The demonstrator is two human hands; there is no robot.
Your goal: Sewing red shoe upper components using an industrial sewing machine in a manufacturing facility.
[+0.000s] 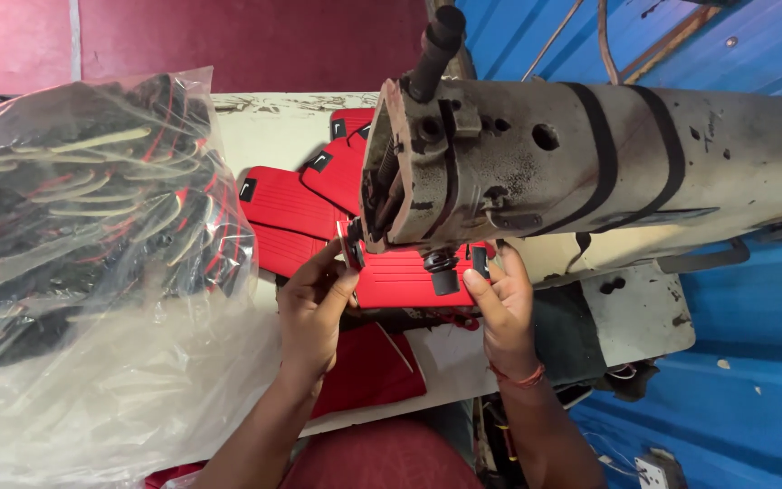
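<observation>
Landmark: worn, grease-stained grey sewing machine head (590, 172) with two black bands around its arm, standing on a pale work table (644, 317).

Left of the machine: large clear plastic bag (92, 254), bulging, filled with black pieces trimmed in red and cream.

Behind and left of the machine's needle end: fanned stack of red ribbed panels (291, 204), each with a small black rectangular label bearing a white mark near one corner.

Directly under the needle end: one red ribbed fabric panel (405, 281), lying flat beneath the black presser foot (443, 272).

Left hand (314, 308): gripping the left edge of this panel, thumb on top, fingers curled.

Right hand (500, 303): pinching the right edge, thumb laid on the panel's surface; a red thread band circles the wrist.

In front of the machine, between the forearms: dark red cloth (368, 371) draped over the table edge.
</observation>
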